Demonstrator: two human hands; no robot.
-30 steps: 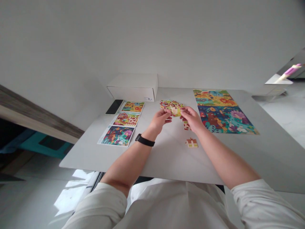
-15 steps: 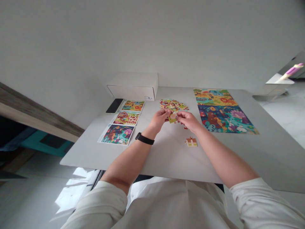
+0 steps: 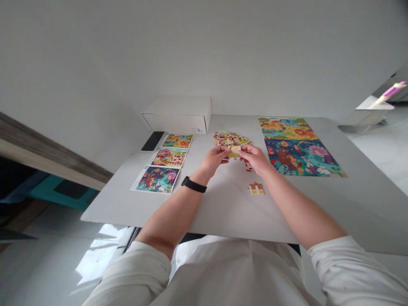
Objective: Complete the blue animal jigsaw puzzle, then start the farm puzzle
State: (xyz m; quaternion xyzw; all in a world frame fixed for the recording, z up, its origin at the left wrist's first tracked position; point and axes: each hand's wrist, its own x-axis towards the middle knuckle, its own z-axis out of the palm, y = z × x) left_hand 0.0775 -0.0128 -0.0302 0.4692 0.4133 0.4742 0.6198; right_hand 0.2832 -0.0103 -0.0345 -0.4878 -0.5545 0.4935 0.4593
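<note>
Between my two hands a yellow-green puzzle piece (image 3: 235, 151) is held up over the table. My left hand (image 3: 216, 159) pinches its left side, and my right hand (image 3: 253, 156) grips its right side. Just behind my fingers lies a heap of mixed puzzle pieces (image 3: 228, 137), partly covered by the hands. A red-and-white piece (image 3: 248, 166) shows in part beside my right hand. Nearer to me, a brown-and-cream puzzle piece (image 3: 256, 188) lies by itself on the table, left of my right forearm.
Three small picture sheets (image 3: 169, 157) lie in a column on the left, by a black phone (image 3: 153, 141). Behind them a white box (image 3: 178, 121) stands near the wall. Two finished-looking colourful puzzles (image 3: 301, 157) lie edge to edge on the right of the white table (image 3: 219, 208).
The held puzzle piece has been turned to lie more level between my fingers. My right hand has shifted slightly to the right and up.
</note>
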